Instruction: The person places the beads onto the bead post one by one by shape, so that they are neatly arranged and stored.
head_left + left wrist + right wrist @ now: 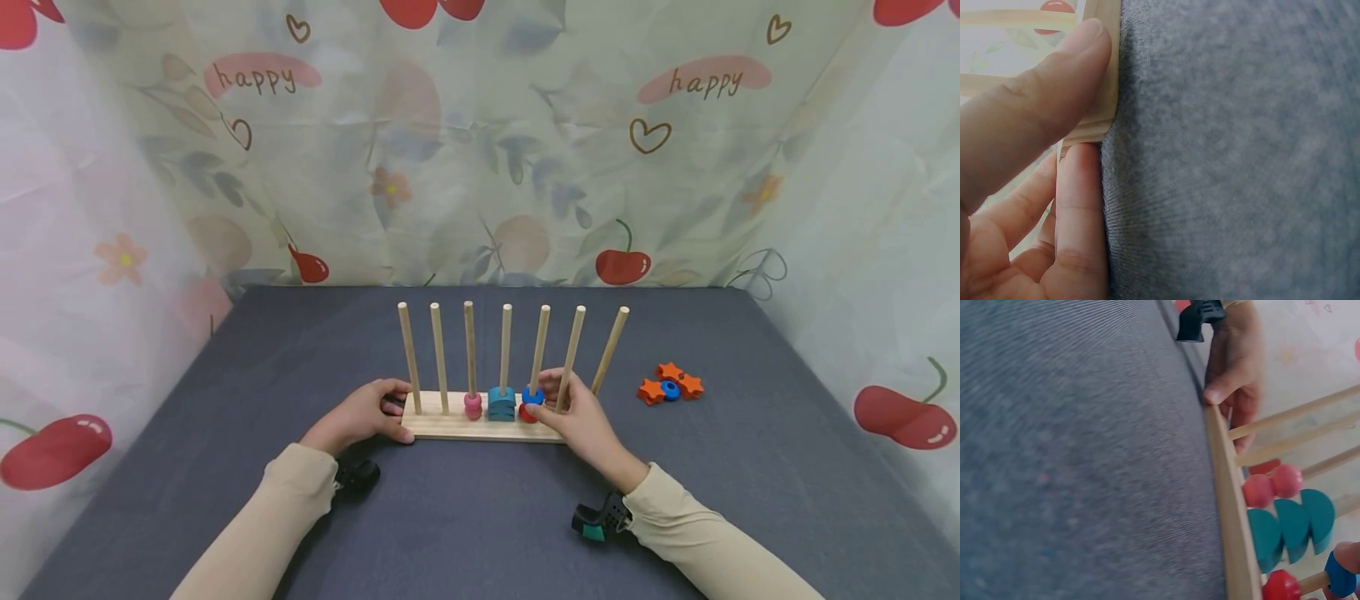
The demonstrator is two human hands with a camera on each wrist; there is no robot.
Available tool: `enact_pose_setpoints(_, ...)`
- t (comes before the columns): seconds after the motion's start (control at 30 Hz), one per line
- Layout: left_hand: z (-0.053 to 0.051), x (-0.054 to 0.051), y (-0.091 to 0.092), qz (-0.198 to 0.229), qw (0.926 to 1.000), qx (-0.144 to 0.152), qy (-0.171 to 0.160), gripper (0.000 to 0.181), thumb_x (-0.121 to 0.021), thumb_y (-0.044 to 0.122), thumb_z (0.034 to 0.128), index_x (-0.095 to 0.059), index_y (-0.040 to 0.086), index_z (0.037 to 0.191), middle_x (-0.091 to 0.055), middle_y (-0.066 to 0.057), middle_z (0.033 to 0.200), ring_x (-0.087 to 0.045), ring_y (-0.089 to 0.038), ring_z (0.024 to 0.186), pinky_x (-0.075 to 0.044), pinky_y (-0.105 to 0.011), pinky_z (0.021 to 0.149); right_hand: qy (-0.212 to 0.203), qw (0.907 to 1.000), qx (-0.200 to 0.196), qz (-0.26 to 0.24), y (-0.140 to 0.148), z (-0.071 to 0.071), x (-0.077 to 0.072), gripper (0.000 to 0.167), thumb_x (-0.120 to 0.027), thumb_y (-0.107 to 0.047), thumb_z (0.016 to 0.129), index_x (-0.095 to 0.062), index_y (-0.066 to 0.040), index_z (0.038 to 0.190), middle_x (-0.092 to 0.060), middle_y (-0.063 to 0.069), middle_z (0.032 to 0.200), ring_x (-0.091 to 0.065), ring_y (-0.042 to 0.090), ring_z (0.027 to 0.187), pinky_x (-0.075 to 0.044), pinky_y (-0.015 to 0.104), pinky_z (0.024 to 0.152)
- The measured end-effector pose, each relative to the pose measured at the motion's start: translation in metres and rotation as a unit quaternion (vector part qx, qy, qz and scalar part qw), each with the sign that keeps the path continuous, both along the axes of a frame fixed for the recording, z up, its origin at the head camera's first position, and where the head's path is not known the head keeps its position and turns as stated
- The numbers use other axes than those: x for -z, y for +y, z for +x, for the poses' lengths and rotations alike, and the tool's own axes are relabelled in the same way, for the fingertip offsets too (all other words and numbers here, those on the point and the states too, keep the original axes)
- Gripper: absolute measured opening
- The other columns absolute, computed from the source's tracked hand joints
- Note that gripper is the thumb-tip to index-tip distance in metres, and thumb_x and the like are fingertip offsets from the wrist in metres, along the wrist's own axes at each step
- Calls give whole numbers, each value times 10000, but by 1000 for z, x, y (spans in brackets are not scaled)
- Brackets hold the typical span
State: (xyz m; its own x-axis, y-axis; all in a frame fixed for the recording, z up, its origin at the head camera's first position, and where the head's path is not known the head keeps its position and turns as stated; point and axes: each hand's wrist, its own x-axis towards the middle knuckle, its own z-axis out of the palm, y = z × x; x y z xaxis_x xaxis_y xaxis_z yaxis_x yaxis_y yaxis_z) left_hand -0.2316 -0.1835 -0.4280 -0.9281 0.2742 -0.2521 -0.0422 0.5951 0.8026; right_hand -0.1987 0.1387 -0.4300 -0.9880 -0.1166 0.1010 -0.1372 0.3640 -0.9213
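A wooden base (480,431) with several upright pegs (506,346) stands on the table. My left hand (367,414) grips its left end, thumb at the front corner; the left wrist view shows the thumb on the wood (1109,94) and fingers against the end. My right hand (581,417) pinches a blue bead (1339,575) that is threaded on the fifth peg from the left. Below it, a little apart, a red bead (1281,586) sits at that peg's foot. Teal half-round pieces (501,404) are on the fourth peg, pink beads (472,406) on the third.
Right of the base, several orange star beads (690,386) lie in a small cluster around a blue ring bead (670,390). The dark grey tabletop (465,517) is bounded by a printed curtain (480,167) behind and at both sides. A black wrist camera (600,518) hangs under the right sleeve.
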Motion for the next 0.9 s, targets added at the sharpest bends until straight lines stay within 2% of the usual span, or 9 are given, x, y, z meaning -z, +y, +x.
enact_pose_setpoints(0.3, -1, 0, 0, 16, 10000, 25, -15, 799, -881, 47, 658, -494, -3, 1355, -509, -159, 1260, -549, -224, 1018, -507, -314, 831, -166, 9998, -107, -44, 1, -2, 9, 429, -730, -84, 852, -517, -18, 1219, -606, 179, 1169, -590, 300, 1074, -462, 485, 966)
enact_pose_setpoints(0.9, -1, 2, 0, 30, 10000, -33, -16, 806, -884, 40, 649, -498, 3, 1356, -504, -152, 1266, -550, -218, 1012, -506, -306, 822, -278, 9994, -218, -14, 2, -5, 9, 427, -730, -67, 850, -512, -4, 1212, -593, 181, 1164, -584, 300, 1082, -447, 488, 991)
